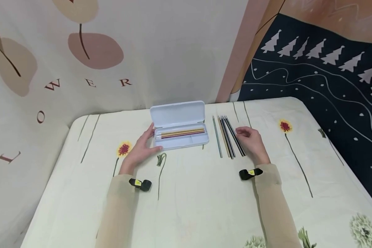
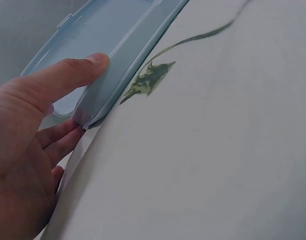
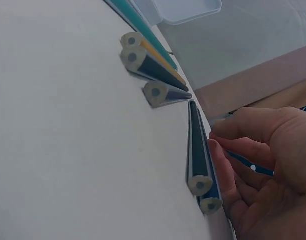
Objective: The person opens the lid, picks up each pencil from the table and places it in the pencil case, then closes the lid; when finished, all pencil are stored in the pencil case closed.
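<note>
A pale blue pencil case [image 1: 177,141] lies with its lid [image 1: 178,114] raised; several gold and dark red pencils [image 1: 183,133] are inside. My left hand [image 1: 140,151] grips its left end; in the left wrist view this hand [image 2: 30,125] has its thumb over the case [image 2: 120,62] wall and fingers at the corner. Right of the case lie a teal pencil [image 1: 217,137], a gold one [image 1: 224,139] and several dark pencils [image 1: 235,136]. My right hand [image 1: 252,143], fingers loosely bent, is beside the rightmost ones; the right wrist view shows its hand [image 3: 267,165] against two dark pencils [image 3: 197,150].
A white cloth [image 1: 189,193] with printed flowers covers the table. Behind it hangs a pale fabric [image 1: 173,51] with printed letters, and a dark fabric [image 1: 322,82] with tree shapes stands at the right. The case's back edge is close to the pale fabric.
</note>
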Tool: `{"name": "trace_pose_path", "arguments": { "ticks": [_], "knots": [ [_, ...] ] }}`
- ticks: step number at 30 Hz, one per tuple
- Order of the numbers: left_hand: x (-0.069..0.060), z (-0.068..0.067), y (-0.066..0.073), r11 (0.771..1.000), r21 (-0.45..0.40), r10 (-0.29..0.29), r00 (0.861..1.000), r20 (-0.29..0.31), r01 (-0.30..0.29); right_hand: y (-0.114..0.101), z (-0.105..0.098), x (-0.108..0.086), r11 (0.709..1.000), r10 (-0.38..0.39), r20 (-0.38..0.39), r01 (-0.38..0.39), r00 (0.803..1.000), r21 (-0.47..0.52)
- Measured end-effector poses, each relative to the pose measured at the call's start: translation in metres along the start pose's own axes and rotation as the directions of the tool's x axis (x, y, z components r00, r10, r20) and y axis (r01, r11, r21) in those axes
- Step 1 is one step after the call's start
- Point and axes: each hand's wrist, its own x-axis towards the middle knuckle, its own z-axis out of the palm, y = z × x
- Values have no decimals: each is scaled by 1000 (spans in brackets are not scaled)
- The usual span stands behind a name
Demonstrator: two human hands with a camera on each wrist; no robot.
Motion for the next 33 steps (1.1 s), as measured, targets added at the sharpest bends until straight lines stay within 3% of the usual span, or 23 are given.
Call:
{"name": "trace_pose_path", "arguments": {
  "ticks": [10,14,17,27,33],
  "knots": [
    [-1,0,1,1000,-7,2,1000,-6,-3,-1,3,2,994,-25,-12,23,1000,-106],
    [0,0,1,1000,-7,2,1000,-5,-2,-2,5,4,991,4,-21,-7,1000,-132],
    [0,1,1,1000,-6,1,1000,-4,-1,-3,7,5,990,24,-30,-28,999,-137],
    [-1,0,3,1000,-2,-4,1000,4,4,-2,9,6,987,-32,-54,23,998,-158],
    [0,1,1,1000,-3,-17,1000,6,17,-1,10,5,988,-27,-103,12,994,-151]
  ]
}}
